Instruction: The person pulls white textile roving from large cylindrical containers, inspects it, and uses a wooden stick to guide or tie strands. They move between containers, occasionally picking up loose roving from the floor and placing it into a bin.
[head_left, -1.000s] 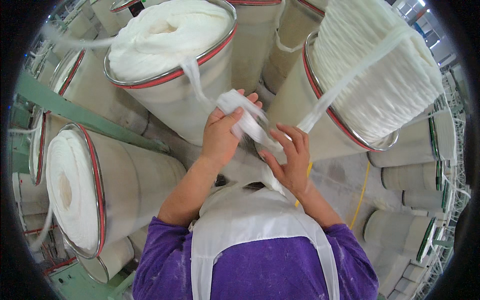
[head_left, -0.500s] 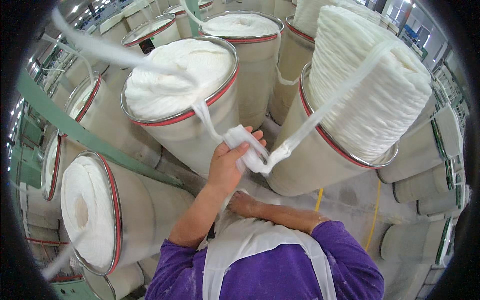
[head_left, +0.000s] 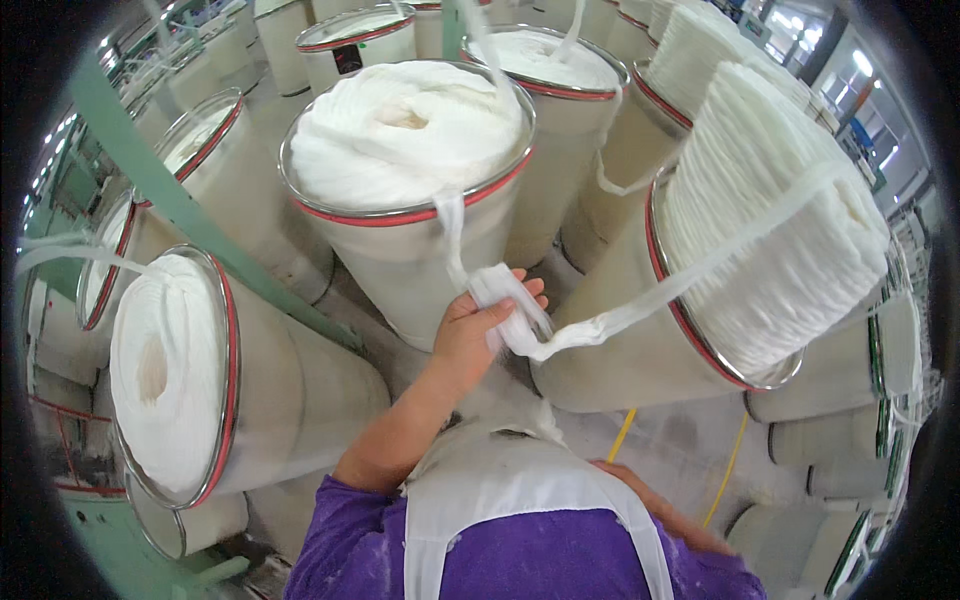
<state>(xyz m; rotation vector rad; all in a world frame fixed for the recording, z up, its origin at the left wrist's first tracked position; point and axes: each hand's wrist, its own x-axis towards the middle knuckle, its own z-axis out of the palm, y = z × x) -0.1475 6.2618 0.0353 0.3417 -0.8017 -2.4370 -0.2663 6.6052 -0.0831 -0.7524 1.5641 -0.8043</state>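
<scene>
My left hand is closed around a folded bunch of white sliver, thumb on top and fingertips curled round the far side. One soft strand runs from the bunch up to the rim of the middle can. Another strand sags from it and rises to the right, over the tall sliver stack standing out of the right can. Of my right arm only the forearm shows, beside the white apron; my right hand is hidden behind the apron.
A sliver-filled can leans into view at the left, beside a green metal bar. More cans stand behind and along the right side. Yellow lines mark the floor.
The view has shifted, bringing the left can higher. My right hand, earlier at the apron front, has drawn back out of sight to the right. My left hand keeps hold of the sliver.
</scene>
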